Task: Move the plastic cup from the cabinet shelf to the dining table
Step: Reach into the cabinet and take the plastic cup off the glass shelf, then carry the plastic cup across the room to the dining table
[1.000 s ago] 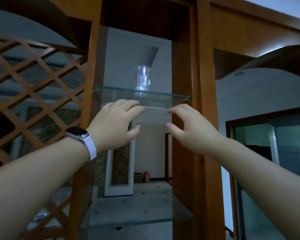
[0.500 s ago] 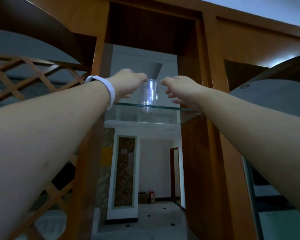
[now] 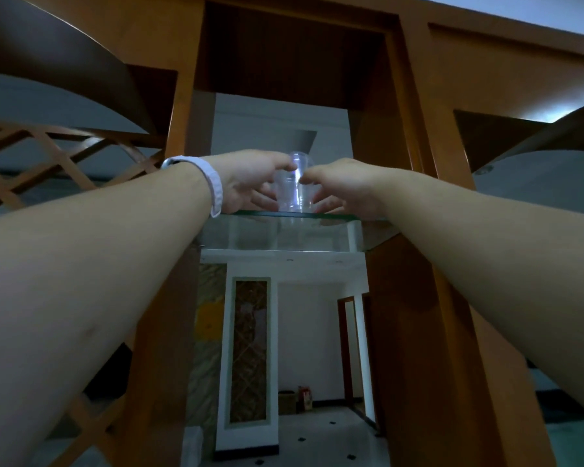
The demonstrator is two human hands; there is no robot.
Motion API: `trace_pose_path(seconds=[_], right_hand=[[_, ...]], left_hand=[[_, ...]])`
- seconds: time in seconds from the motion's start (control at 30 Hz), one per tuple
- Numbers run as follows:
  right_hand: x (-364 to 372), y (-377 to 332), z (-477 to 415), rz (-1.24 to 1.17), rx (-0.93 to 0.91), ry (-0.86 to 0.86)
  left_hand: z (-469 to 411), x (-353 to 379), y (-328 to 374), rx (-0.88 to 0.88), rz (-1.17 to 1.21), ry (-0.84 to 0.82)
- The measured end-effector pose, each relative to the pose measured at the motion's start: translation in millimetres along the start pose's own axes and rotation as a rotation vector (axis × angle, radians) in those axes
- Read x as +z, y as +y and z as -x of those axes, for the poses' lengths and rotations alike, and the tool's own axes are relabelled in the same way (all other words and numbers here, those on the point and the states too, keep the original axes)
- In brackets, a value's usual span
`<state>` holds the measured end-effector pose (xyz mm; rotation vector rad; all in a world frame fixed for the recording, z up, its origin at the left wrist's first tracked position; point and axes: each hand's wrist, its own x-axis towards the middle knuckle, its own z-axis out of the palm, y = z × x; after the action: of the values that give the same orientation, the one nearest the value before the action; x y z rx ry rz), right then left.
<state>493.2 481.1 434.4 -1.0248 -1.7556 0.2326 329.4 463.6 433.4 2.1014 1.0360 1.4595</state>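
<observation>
— What's nearest in my feed?

— Two bare forearms reaching up and away from the camera. The left one wears a white wristband [image 3: 213,183].

— And the hands?

— My left hand [image 3: 250,180] is cupped against the left side of the plastic cup [image 3: 294,187], thumb up near its rim and fingers curled round lower down. The right hand [image 3: 341,187] does the same from the right, fingertips touching the wall. Both are partly closed around it, one on each side.

— Where does the cup sit?

— Upright on the glass shelf [image 3: 334,216], close to its front edge and about midway between the side edges. I cannot tell if its base has left the glass.

— Beyond that?

— The wooden cabinet frame [image 3: 415,129] around the shelf, then a white-walled room seen through the opening.
</observation>
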Motion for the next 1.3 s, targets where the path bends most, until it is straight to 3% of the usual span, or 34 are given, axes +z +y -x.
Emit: trace_pose_path(seconds=[0.3,0.5,0.9,1.3], right_hand=[[3.1,-4.7,20.3,-0.199,-0.100,0.063],[-0.5,-3.5,65.7,-0.358,-0.118,0.025],[-4.6,52.5,166.1,-0.587,0.091,0.011],[1.5,126.6,286.1,-0.760,0.326,-0.022]], left_hand=[[1.4,-7.8,-3.4,0.126,0.206,-0.062],[19.2,-2.2,-0.9,0.213,0.195,-0.182],[74.4,85.3,-51.0,0.357,0.347,-0.231],[165.1,179.6,-113.7,0.218,0.542,-0.349]])
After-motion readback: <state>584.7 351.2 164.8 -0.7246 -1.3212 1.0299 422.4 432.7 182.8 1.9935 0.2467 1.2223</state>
